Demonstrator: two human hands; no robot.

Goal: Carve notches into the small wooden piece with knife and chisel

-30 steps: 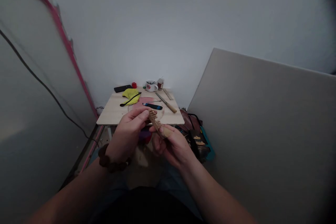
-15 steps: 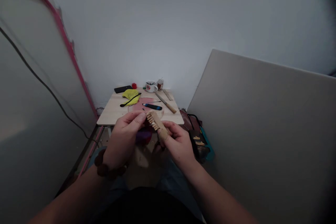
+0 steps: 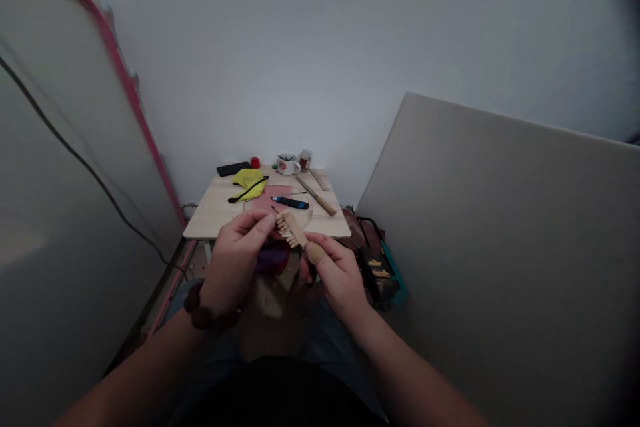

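Observation:
A small pale wooden comb [image 3: 296,227] with coarse teeth is held up in front of me, over the near edge of the table. My right hand [image 3: 340,271] grips its handle end, with the thumb, which looks wrapped in a tan covering, lying along it. At the toothed end, my left hand [image 3: 237,253] pinches with thumb and forefinger against the comb's tip. Whether something thin also sits between those left fingers is hidden. The comb's teeth face down and left. Below the hands a purple and red thing [image 3: 273,259] is partly covered.
On the small wooden table [image 3: 203,220] lie a blue-black utility knife [image 3: 291,203], a wooden-handled file [image 3: 320,199], a yellow cloth [image 3: 250,183] and a dark phone-like slab [image 3: 233,169]. A white mug [image 3: 287,165] stands behind. A grey panel [image 3: 490,227] rises on the right.
The comb has turned slightly, so its handle shows narrower and its teeth point more downward. My right hand has shifted a little; the left still pinches the tip.

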